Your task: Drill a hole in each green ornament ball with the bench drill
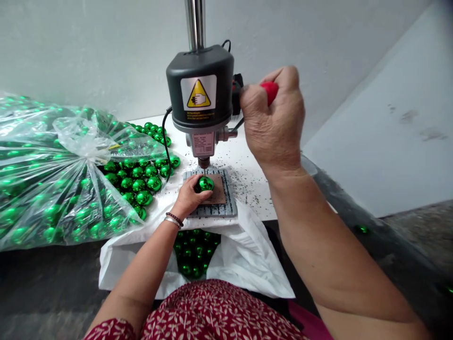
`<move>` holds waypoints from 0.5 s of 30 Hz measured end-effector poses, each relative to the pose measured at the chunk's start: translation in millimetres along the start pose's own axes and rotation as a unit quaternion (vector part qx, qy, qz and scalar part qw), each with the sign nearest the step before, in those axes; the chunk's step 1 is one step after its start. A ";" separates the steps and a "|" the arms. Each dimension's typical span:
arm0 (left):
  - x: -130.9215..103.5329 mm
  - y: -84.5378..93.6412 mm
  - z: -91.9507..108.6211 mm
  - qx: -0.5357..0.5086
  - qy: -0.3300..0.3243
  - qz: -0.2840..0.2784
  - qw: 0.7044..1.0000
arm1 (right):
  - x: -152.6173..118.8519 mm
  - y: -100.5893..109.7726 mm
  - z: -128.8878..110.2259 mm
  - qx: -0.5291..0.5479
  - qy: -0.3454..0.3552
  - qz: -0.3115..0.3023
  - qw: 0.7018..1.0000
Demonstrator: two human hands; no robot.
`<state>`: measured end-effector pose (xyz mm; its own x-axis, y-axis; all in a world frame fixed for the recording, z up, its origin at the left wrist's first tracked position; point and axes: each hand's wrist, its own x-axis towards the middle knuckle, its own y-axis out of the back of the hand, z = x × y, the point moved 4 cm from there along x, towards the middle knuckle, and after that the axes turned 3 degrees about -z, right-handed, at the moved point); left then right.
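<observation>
My left hand grips a shiny green ball between thumb and fingers. The ball rests on a brown board over the grey base plate of a small drill press. Directly above the ball is the drill bit, its tip at or very near the ball's top; whether it has gone in I cannot tell. Raised to the right of the motor housing, my right hand is closed around the red-tipped lever handle.
A clear plastic bag full of green balls lies at the left, with loose balls beside it. Dark shavings cover the white table around the base. Below the edge, an open white sack holds more balls. A black cable hangs left of the drill.
</observation>
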<state>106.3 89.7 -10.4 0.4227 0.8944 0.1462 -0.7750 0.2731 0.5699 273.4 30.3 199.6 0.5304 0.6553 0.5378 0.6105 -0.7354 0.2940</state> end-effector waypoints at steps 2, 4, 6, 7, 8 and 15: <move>0.4 0.1 2.7 -0.002 0.008 -0.007 1.000 | -2.0 0.0 2.0 0.011 0.025 0.006 1.000; 0.5 -0.4 4.8 -0.005 0.009 -0.009 1.000 | -5.4 0.6 5.9 0.027 0.046 0.015 0.998; 0.3 -1.6 5.4 -0.003 0.006 -0.007 1.000 | -9.8 1.2 11.3 0.029 0.051 0.024 0.998; 0.2 -2.4 4.9 -0.002 0.005 -0.004 1.000 | -12.3 1.6 14.0 0.026 0.053 0.029 0.998; 0.1 -3.3 3.8 0.000 0.004 0.000 1.000 | -14.8 2.0 16.2 0.023 0.061 0.034 0.997; 0.3 -9.0 -4.4 0.018 -0.004 0.007 1.000 | -24.3 5.4 25.8 -0.015 0.137 0.089 0.986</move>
<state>111.3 89.1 -19.0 0.4158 0.8951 0.1610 -0.7638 0.2476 0.5961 279.0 14.9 167.8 0.4456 0.4470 0.7756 0.5021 -0.8421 0.1968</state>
